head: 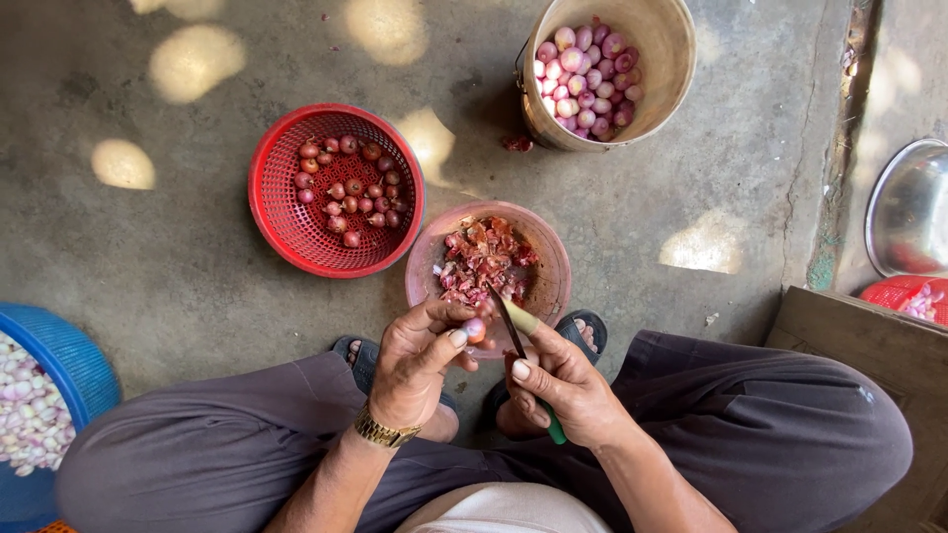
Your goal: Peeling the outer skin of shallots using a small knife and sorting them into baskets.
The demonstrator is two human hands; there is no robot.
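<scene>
from up here i look down on my own lap, and closest in, my left hand [420, 360] has its fingers curled nearly closed, thumb and forefinger pinching a small half-peeled shallot [476, 329] just above my sandalled feet. my right hand [563, 385] is wrapped tight around a green-handled paring knife [513, 331], thumb laid along the handle, the blade angled up and touching the shallot right beside my left thumb. that is where i judge the trouble lies: the bulb is small and slick, so a slip of the blade would run it into the left thumb, or the shallot could pop loose and drop to the concrete floor [197, 276]. just beyond the hands sits a pink bowl [553, 281] holding reddish skins and trimmings. left of that, a red mesh basket [286, 232] holds unpeeled shallots. farther off, a beige bucket [671, 79] is partly filled with peeled bulbs. a blue basket [74, 360] of pale peeled pieces sits at my left edge, a steel basin [904, 212] at the right.
</scene>
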